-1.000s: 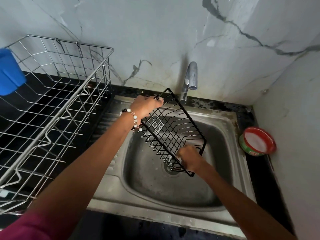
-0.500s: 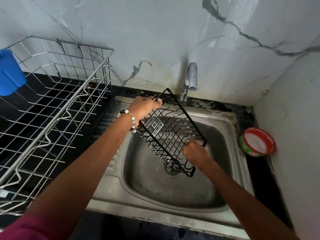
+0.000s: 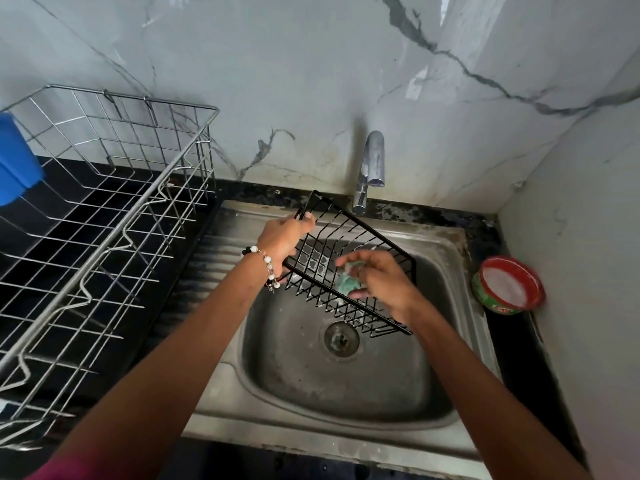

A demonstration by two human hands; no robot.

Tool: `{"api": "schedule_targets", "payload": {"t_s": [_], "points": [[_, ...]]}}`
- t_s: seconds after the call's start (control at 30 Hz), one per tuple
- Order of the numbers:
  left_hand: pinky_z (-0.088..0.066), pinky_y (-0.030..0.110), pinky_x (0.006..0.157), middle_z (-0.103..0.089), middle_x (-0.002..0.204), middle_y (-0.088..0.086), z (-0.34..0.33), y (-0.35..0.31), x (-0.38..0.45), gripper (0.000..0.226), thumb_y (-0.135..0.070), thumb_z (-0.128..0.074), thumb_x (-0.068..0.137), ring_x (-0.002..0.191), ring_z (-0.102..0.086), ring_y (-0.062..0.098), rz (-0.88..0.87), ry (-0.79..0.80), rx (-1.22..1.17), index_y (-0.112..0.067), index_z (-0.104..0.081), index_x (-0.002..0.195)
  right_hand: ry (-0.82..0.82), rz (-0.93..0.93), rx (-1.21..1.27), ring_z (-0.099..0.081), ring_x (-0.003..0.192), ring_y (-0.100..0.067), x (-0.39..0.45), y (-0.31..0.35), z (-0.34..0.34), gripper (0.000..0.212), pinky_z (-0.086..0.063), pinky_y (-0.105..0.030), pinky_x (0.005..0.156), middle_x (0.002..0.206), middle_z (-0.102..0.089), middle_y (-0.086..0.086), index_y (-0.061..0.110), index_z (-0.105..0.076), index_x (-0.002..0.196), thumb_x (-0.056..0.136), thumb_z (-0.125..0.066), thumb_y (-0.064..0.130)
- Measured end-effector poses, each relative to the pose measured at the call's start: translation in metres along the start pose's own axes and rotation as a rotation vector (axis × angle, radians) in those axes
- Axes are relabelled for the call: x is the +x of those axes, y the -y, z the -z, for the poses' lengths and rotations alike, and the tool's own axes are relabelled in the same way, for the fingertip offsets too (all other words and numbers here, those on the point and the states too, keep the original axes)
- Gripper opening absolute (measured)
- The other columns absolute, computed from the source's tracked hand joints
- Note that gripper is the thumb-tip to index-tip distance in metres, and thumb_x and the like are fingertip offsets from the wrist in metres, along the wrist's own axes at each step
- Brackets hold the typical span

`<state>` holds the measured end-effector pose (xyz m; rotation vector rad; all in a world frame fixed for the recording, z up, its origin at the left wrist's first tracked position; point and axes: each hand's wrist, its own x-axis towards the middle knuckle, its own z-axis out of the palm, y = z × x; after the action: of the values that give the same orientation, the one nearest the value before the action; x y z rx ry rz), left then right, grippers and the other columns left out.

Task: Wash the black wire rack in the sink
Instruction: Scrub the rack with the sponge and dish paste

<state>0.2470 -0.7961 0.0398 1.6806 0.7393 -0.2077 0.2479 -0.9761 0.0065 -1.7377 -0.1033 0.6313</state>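
The black wire rack (image 3: 325,244) is held tilted over the steel sink (image 3: 460,299), its far corner raised toward the tap. My left hand (image 3: 282,239), with a bead bracelet at the wrist, grips the rack's left rim. My right hand (image 3: 381,280) holds a green scrub pad (image 3: 346,282) against the rack's inner side near its middle. Some white suds show on the wires by the pad. The rack's low corner hangs above the drain (image 3: 341,337).
A chrome tap (image 3: 372,161) stands behind the sink; no water runs. A red-rimmed tub of white dish soap (image 3: 507,285) sits on the black counter at right. A large steel dish rack (image 3: 104,216) fills the left counter, a blue object (image 3: 15,161) at its far-left edge.
My right hand moved from the rack's lower right corner up and left to its middle, and the green pad now shows. The left hand kept its grip on the rim.
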Motion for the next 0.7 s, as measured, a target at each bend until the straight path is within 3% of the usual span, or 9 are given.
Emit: {"api": "schedule_targets", "payload": {"t_s": [0.1, 0.17, 0.3, 0.37, 0.47, 0.6, 0.7], "points": [[-0.042, 0.044, 0.097, -0.055, 0.107, 0.0, -0.003, -0.001, 0.0, 0.029, -0.044, -0.064, 0.088, 0.083, -0.051, 0.016, 0.01, 0.024, -0.056, -0.025, -0.062, 0.109, 0.059, 0.043, -0.091, -0.061, 0.104, -0.009, 0.0, -0.001, -0.015, 0.017, -0.053, -0.023, 0.077, 0.114, -0.066, -0.001, 0.015, -0.069, 0.093, 0.092, -0.057, 0.003], [-0.042, 0.044, 0.097, -0.056, 0.106, -0.001, -0.001, -0.002, 0.0, 0.023, -0.044, -0.064, 0.088, 0.079, -0.05, 0.015, 0.013, 0.037, -0.07, -0.03, -0.062, 0.106, -0.013, 0.037, -0.168, -0.062, 0.103, -0.012, 0.008, -0.006, -0.011, 0.016, -0.054, -0.027, 0.085, 0.113, -0.067, -0.004, 0.012, -0.07, 0.093, 0.089, -0.06, 0.001], [-0.044, 0.044, 0.09, -0.06, 0.11, 0.0, 0.003, -0.003, 0.0, 0.022, -0.049, -0.063, 0.086, 0.065, -0.048, 0.012, 0.008, 0.045, -0.081, -0.037, -0.061, 0.104, -0.503, 0.025, -0.542, -0.063, 0.087, -0.016, 0.035, -0.019, 0.014, 0.018, -0.048, -0.02, 0.076, 0.102, -0.068, -0.006, 0.004, -0.071, 0.1, 0.089, -0.059, -0.003], [-0.044, 0.043, 0.085, -0.061, 0.111, 0.0, 0.001, -0.002, 0.0, 0.028, -0.05, -0.063, 0.086, 0.067, -0.048, 0.012, 0.011, 0.052, -0.098, -0.038, -0.061, 0.111, -0.62, -0.007, -0.643, -0.067, 0.086, -0.024, 0.045, -0.026, 0.017, 0.017, -0.048, -0.024, 0.071, 0.098, -0.071, -0.013, 0.005, -0.072, 0.095, 0.09, -0.057, -0.001], [-0.042, 0.042, 0.079, -0.06, 0.104, -0.001, -0.003, 0.0, 0.002, 0.033, -0.052, -0.063, 0.085, 0.067, -0.048, 0.013, 0.015, 0.05, -0.128, -0.038, -0.062, 0.115, -0.47, -0.026, -0.735, -0.067, 0.092, -0.026, 0.054, -0.028, 0.0, 0.016, -0.053, -0.027, 0.075, 0.097, -0.071, -0.015, 0.003, -0.072, 0.092, 0.089, -0.057, -0.001], [-0.043, 0.046, 0.093, -0.061, 0.101, -0.002, -0.001, 0.002, 0.008, 0.027, -0.05, -0.064, 0.084, 0.064, -0.047, 0.012, -0.007, 0.008, -0.14, -0.039, -0.065, 0.109, -0.247, 0.097, -0.797, -0.067, 0.089, -0.019, 0.053, -0.021, -0.009, 0.018, -0.047, -0.02, 0.072, 0.093, -0.071, -0.008, 0.009, -0.074, 0.085, 0.083, -0.063, -0.005], [-0.045, 0.046, 0.082, -0.061, 0.108, 0.0, -0.001, 0.005, 0.008, 0.03, -0.051, -0.064, 0.084, 0.072, -0.049, 0.016, 0.022, 0.013, -0.144, -0.039, -0.064, 0.111, -0.002, 0.161, -0.564, -0.066, 0.09, -0.01, 0.041, -0.012, -0.008, 0.012, -0.053, -0.022, 0.084, 0.094, -0.072, -0.001, 0.006, -0.073, 0.089, 0.081, -0.069, -0.001]]}}
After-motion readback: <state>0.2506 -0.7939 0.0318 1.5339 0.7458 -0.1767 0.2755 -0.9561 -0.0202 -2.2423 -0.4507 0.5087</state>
